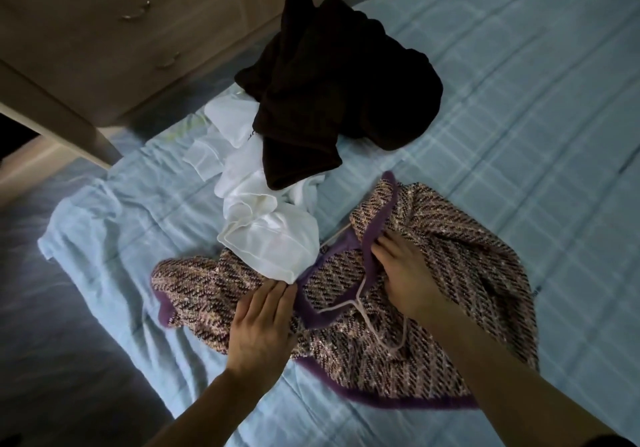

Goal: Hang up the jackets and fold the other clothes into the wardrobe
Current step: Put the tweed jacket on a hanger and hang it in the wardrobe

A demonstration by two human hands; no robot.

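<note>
1. Tweed jacket [433, 273], pink and dark weave with purple trim, lies spread and rumpled on the bed [519, 100], near the bed's front edge.
2. A pale hanger [349, 303] sits at the jacket's neck opening, one of its arms tucked under the purple collar and its hook lying on the tweed toward the front edge.
3. The left hand [261, 322] rests flat on the jacket's left shoulder area, fingers straight and close together, holding nothing.
4. The right hand [403, 270] lies on the right side of the collar, fingertips curled at the purple trim; whether it pinches the trim I cannot tell.
5. A white garment [263, 211] lies bunched just behind the jacket, its lower end overlapping the tweed beside the left hand's fingertips.
6. A dark brown garment [332, 83] is heaped farther back, partly lying on the white one.
7. The bed carries a light blue checked sheet [131, 211], wrinkled at its left corner.
8. A wooden cabinet [104, 31] with metal handles stands beyond the bed's left edge.
</note>
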